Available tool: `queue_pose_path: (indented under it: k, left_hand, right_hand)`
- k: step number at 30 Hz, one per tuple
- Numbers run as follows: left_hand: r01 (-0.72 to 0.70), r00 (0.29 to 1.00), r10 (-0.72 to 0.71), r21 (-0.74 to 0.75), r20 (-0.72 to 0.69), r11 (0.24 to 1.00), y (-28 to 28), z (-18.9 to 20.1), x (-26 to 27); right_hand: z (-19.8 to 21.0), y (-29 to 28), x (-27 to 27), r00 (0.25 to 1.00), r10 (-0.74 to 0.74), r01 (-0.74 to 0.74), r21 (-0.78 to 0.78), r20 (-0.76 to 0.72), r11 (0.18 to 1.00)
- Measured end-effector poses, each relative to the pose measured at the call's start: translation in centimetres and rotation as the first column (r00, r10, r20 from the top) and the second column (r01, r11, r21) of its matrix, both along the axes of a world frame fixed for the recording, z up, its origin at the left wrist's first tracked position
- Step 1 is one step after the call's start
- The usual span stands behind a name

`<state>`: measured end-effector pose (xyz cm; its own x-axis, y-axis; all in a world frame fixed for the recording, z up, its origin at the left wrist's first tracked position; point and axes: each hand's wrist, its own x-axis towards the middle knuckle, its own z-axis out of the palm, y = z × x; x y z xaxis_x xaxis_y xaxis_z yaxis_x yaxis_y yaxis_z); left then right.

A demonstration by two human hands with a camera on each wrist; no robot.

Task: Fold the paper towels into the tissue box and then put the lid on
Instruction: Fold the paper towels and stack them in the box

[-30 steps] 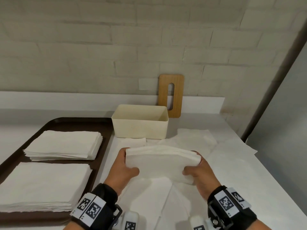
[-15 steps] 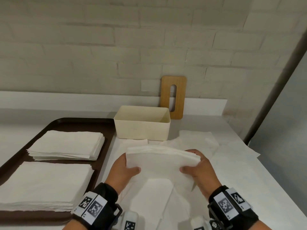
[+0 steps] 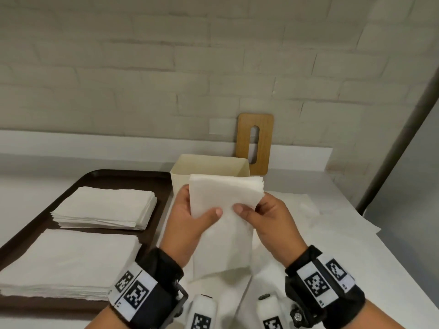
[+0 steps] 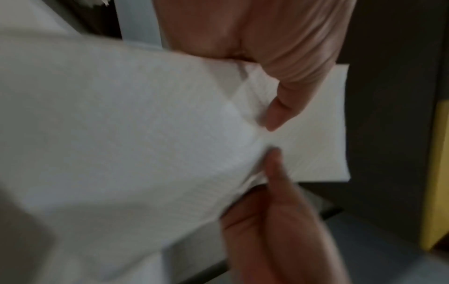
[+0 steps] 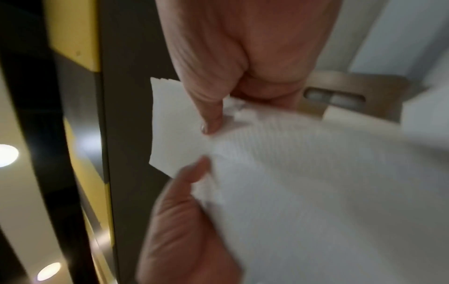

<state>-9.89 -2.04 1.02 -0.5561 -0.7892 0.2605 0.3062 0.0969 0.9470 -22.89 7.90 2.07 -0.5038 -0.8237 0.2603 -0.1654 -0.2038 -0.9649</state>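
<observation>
A folded stack of white paper towels [image 3: 223, 195] is held up above the table, just in front of the cream tissue box [image 3: 209, 163]. My left hand [image 3: 190, 217] grips its left side with the thumb on top. My right hand [image 3: 261, 214] pinches its right side. A loose sheet hangs down from the stack. Both wrist views show the paper towels [image 4: 150, 134] [image 5: 303, 173] pinched between thumb and fingers. The box is open and looks empty. The wooden lid [image 3: 255, 143] with a slot leans upright against the wall behind the box.
A dark brown tray [image 3: 99, 176] at the left holds two stacks of white towels [image 3: 104, 207] [image 3: 66, 260]. Unfolded white sheets [image 3: 308, 224] lie on the white table under and right of my hands. The table's right edge drops off.
Both hands have lifted the towel stack off the table and moved it toward the box. My thumbs have come closer together on its top.
</observation>
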Motion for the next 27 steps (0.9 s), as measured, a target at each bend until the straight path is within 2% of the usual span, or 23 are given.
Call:
queue_pose_path:
  k: [5,9,15,23,27]
  left_hand:
    - [0.022,0.972,0.007,-0.12,0.235,0.993,1.6,-3.0,-0.2]
    - [-0.024,0.965,0.046,-0.088,0.257,0.996,1.3,-2.9,-0.2]
    - [0.019,0.984,0.01,-0.158,0.181,0.987,1.1,-0.3,-0.5]
    - [0.056,0.941,-0.023,-0.086,0.338,0.995,0.8,-2.9,0.0]
    - [0.033,0.966,0.002,-0.13,0.258,0.991,0.7,-2.0,-0.2]
  right_hand:
    - [-2.8,0.0,1.5,0.995,-0.1,0.1,0.013,-0.003,0.995]
    - [-3.4,0.4,1.5,0.989,-0.114,0.113,0.015,0.09,0.993]
    - [-1.2,0.2,1.1,0.988,-0.039,0.058,-0.128,0.147,0.99]
    - [-3.4,0.0,1.4,0.983,-0.046,0.049,-0.012,0.178,0.999]
    - [-2.2,-0.3,1.6,0.975,-0.059,0.084,-0.111,0.214,0.99]
